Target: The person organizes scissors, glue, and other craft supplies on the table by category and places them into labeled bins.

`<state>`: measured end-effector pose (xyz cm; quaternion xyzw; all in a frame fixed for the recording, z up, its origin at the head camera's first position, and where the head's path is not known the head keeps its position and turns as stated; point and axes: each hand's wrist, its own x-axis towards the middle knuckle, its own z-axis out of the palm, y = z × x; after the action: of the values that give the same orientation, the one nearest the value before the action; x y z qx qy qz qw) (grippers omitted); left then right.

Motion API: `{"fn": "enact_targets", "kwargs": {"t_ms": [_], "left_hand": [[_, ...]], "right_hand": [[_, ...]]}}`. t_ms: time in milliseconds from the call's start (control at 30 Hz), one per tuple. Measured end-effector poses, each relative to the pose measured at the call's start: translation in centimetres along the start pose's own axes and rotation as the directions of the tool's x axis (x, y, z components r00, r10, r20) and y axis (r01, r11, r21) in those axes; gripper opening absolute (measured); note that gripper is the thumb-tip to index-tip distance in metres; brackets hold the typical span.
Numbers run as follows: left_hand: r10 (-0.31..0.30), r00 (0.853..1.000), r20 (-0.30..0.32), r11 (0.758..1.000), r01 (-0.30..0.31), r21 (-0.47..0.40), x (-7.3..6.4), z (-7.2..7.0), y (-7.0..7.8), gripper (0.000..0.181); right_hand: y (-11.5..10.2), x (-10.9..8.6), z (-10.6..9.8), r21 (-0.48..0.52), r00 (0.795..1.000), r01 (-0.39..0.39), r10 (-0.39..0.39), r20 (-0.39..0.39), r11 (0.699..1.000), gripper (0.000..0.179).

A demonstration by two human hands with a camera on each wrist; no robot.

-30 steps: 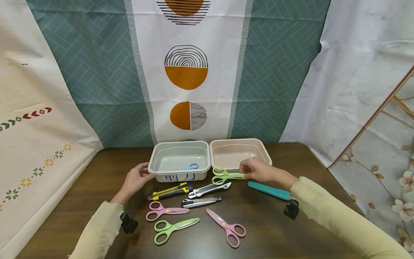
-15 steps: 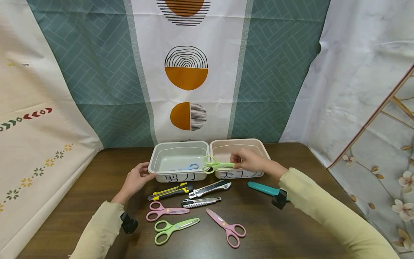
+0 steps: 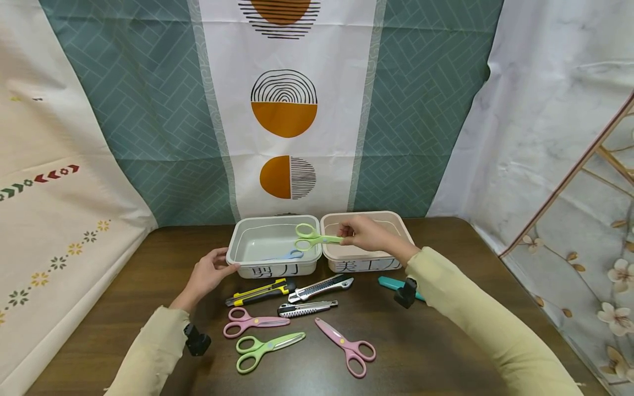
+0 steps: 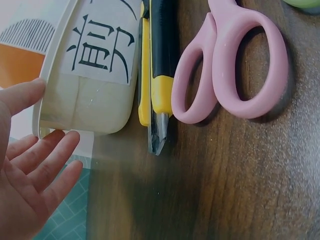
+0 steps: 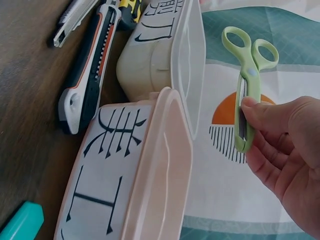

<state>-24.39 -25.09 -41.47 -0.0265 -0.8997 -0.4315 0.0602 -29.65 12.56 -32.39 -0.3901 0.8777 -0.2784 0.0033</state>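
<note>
My right hand (image 3: 364,234) pinches light green scissors (image 3: 317,239) by the blade end, handle loops pointing left. They hang over the right part of the grey-green bin (image 3: 247,263), beside the pink bin (image 3: 364,256). In the right wrist view, thumb and fingers close on the scissors' blades (image 5: 245,120). My left hand (image 3: 210,278) touches the grey-green bin's front left corner. The left wrist view has its thumb at the rim and its relaxed fingers (image 4: 60,150) by the outer wall. Blue-handled scissors (image 3: 296,254) lie inside that bin.
Before the bins lie a yellow-black cutter (image 3: 260,292), two silver cutters (image 3: 322,288) (image 3: 308,309), pink scissors (image 3: 255,322) (image 3: 346,347) and another green pair (image 3: 267,347). A teal tool (image 3: 391,282) lies right, partly hidden by my right forearm. Patterned cloth hangs behind the table.
My right hand has lifted the green scissors from in front of the pink bin and carried them left and up, over the grey-green bin. The left hand has stayed put.
</note>
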Motion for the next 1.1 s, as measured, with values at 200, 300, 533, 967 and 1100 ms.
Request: {"fn": "enact_targets", "kwargs": {"t_ms": [200,300,533,967,1100], "left_hand": [[0.003,1.0,-0.005,1.0,-0.003,0.004,0.1,-0.1,0.0,0.063],[0.005,1.0,-0.005,1.0,-0.005,0.006,0.2,-0.1,0.0,0.062],[0.003,1.0,0.0,1.0,-0.003,0.007,0.1,0.0,-0.2,0.062],[0.003,1.0,0.001,1.0,-0.003,0.002,0.0,0.0,-0.2,0.064],[0.011,1.0,-0.015,1.0,-0.011,0.0,-0.1,0.1,-0.3,0.064]], "right_hand": [[0.1,1.6,0.7,-0.017,1.0,-0.008,0.008,-0.02,1.0,0.008],[0.1,2.4,1.1,-0.017,1.0,-0.008,0.007,-0.022,1.0,0.008],[-0.4,3.7,2.2,-0.018,1.0,-0.007,0.007,-0.016,1.0,0.006],[-0.5,5.4,3.6,-0.048,1.0,-0.01,0.01,0.006,0.999,0.004],[-0.4,5.9,4.1,-0.067,1.0,-0.005,0.006,0.011,0.998,0.004]]}}
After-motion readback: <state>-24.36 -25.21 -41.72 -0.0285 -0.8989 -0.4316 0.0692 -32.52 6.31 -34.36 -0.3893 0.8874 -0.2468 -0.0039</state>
